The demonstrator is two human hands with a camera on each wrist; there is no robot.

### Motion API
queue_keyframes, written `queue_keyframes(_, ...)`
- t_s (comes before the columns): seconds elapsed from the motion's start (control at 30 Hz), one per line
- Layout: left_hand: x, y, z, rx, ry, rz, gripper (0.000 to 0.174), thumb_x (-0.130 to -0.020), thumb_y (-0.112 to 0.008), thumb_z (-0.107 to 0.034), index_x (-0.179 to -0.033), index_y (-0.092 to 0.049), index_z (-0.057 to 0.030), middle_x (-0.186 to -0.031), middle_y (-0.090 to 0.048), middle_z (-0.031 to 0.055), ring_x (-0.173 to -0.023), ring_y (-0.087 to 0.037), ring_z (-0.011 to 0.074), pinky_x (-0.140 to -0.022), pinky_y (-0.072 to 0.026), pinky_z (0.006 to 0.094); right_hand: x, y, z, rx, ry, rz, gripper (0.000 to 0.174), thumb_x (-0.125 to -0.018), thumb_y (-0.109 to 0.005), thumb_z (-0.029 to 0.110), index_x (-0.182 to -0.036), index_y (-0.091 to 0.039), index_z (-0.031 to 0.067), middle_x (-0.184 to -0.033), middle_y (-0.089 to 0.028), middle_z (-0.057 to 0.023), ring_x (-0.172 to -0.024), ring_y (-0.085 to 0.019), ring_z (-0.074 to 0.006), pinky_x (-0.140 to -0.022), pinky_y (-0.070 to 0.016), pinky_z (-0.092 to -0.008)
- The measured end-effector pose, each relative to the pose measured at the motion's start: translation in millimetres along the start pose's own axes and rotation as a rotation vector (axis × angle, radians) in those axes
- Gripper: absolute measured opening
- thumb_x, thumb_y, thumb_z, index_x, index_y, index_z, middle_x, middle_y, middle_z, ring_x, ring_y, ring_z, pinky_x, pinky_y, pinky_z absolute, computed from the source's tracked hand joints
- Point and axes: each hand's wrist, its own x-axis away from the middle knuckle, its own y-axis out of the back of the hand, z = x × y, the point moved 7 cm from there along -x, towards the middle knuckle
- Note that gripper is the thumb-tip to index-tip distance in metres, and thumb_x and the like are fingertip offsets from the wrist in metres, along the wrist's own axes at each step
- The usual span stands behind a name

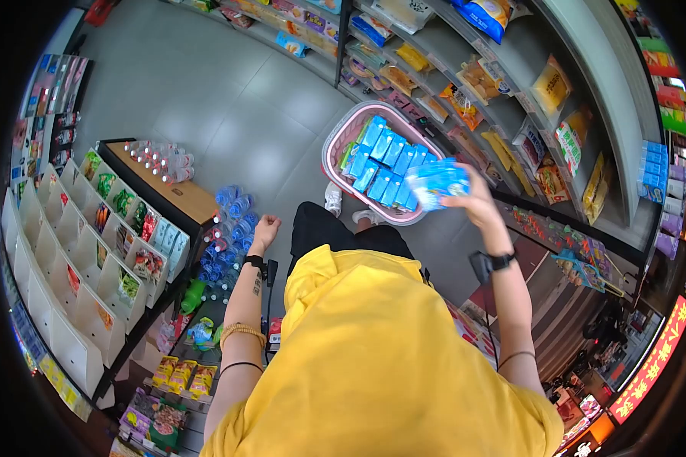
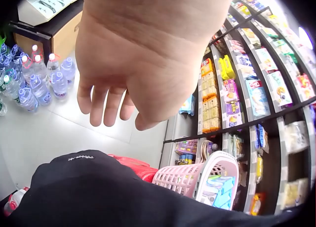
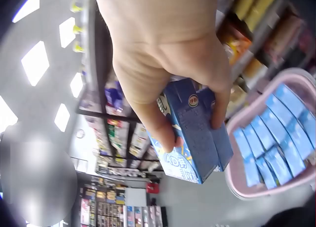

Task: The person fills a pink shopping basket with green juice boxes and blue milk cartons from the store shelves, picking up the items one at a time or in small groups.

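My right hand [image 1: 476,202] grips blue boxes [image 1: 438,183] just above the right rim of a pink basket [image 1: 331,145]. In the right wrist view two blue boxes [image 3: 195,133] sit side by side between the thumb and fingers of that hand [image 3: 173,74]. Rows of similar blue boxes [image 3: 271,133] lie in the basket, with some green packaging along its left side in the head view. The left hand [image 1: 265,231] hangs away from the basket, holding nothing; its fingers [image 2: 106,106] are loosely bent in the left wrist view.
Shelves of packaged snacks [image 1: 465,84] stand beyond and right of the basket. Left are bottles on the floor [image 1: 236,228], a wooden-topped counter [image 1: 156,183] with more bottles, and white display bins [image 1: 76,259]. The person's shoes [image 1: 333,198] are close to the basket's near side.
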Motion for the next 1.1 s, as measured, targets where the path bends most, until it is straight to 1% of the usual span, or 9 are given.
queue_keyframes(0.17,6,24,15,0.028,-0.023,-0.026,0.036,-0.09,-0.069,-0.03,-0.109,-0.065,0.0007,-0.099,-0.073,0.0137,-0.093,-0.07,0.0227,-0.084,-0.0537,0.0336,-120,-50,-123,0.106,-0.329,0.136,0.104,-0.06,-0.09,0.005,-0.146,-0.035,-0.0077,-0.133,-0.056,-0.0179,-0.122,-0.057,-0.0273,-0.101,-0.0485,-0.0395)
queue_keyframes(0.3,33,37,50,0.111,0.039,-0.047,0.032,-0.091,-0.069,-0.029,-0.105,-0.065,-0.0006,-0.088,-0.071,0.0084,-0.078,-0.066,0.0162,-0.075,-0.0531,0.0314,-161,-72,-114,0.225,-0.378,0.116,0.113,-0.059,-0.091,0.01,-0.152,-0.028,-0.0056,-0.139,-0.052,-0.0199,-0.125,-0.055,-0.0285,-0.094,-0.0516,-0.0406)
queue_keyframes(0.43,62,34,113,0.142,0.133,-0.09,0.019,-0.091,-0.064,-0.021,-0.093,-0.064,-0.0019,-0.076,-0.063,0.0026,-0.068,-0.057,0.0122,-0.063,-0.0466,0.0278,-203,-76,-136,0.163,-0.39,0.169,0.106,-0.067,-0.088,0.022,-0.152,-0.03,-0.002,-0.14,-0.052,-0.0164,-0.122,-0.056,-0.0271,-0.095,-0.0487,-0.0404)
queue_keyframes(0.47,67,28,134,0.167,0.175,-0.071,0.018,-0.091,-0.063,-0.02,-0.092,-0.064,-0.0025,-0.075,-0.063,0.0026,-0.067,-0.057,0.0121,-0.061,-0.0462,0.0282,-205,-79,-131,0.114,-0.351,0.172,0.094,-0.071,-0.086,0.028,-0.147,-0.039,-0.0012,-0.135,-0.056,-0.016,-0.124,-0.055,-0.0265,-0.098,-0.047,-0.0395)
queue_keyframes(0.57,76,14,191,0.195,0.278,-0.055,0.028,-0.09,-0.068,-0.025,-0.098,-0.066,0.0009,-0.084,-0.07,0.0089,-0.073,-0.069,0.018,-0.071,-0.0554,0.0325,-213,-72,-151,0.033,-0.308,-0.229,0.081,-0.071,-0.086,0.029,-0.137,-0.049,-0.0006,-0.125,-0.062,-0.0149,-0.121,-0.057,-0.0256,-0.095,-0.0483,-0.0387)
queue_keyframes(0.6,83,10,194,0.229,0.308,-0.043,0.028,-0.09,-0.068,-0.025,-0.099,-0.066,0.0013,-0.084,-0.07,0.0091,-0.074,-0.069,0.0186,-0.071,-0.0556,0.0328,-210,-75,-144,0.065,-0.311,-0.216,0.076,-0.07,-0.087,0.028,-0.131,-0.051,-0.0006,-0.121,-0.064,-0.0147,-0.115,-0.061,-0.0264,-0.092,-0.0507,-0.0395)
queue_keyframes(0.73,97,8,160,0.22,0.343,-0.023,0.028,-0.09,-0.068,-0.027,-0.099,-0.066,-0.0003,-0.083,-0.069,0.008,-0.072,-0.068,0.0167,-0.066,-0.0543,0.0315,-205,-77,-152,0.131,-0.254,-0.357,0.071,-0.068,-0.085,0.021,-0.128,-0.053,-0.0015,-0.122,-0.064,-0.0177,-0.108,-0.065,-0.0287,-0.091,-0.0525,-0.0376)
queue_keyframes(0.93,49,11,106,0.162,0.201,0.01,0.031,-0.09,-0.067,-0.031,-0.102,-0.066,-0.0023,-0.08,-0.069,0.0063,-0.07,-0.065,0.0149,-0.065,-0.0525,0.0303,-212,-69,-169,0.369,-0.231,-0.452,0.075,-0.069,-0.084,0.026,-0.136,-0.053,0.0085,-0.132,-0.058,-0.0259,-0.126,-0.055,-0.0374,-0.104,-0.0461,-0.0405)
queue_keyframes(1.1,27,25,22,0.122,0.001,-0.059,0.032,-0.091,-0.067,-0.027,-0.108,-0.064,-0.0004,-0.089,-0.071,0.0083,-0.077,-0.067,0.0164,-0.072,-0.0534,0.0307,-202,-84,-150,0.445,-0.257,-0.427,0.091,-0.067,-0.088,0.027,-0.142,-0.042,0.0064,-0.145,-0.041,-0.0343,-0.129,-0.049,-0.0458,-0.109,-0.0432,-0.0426)
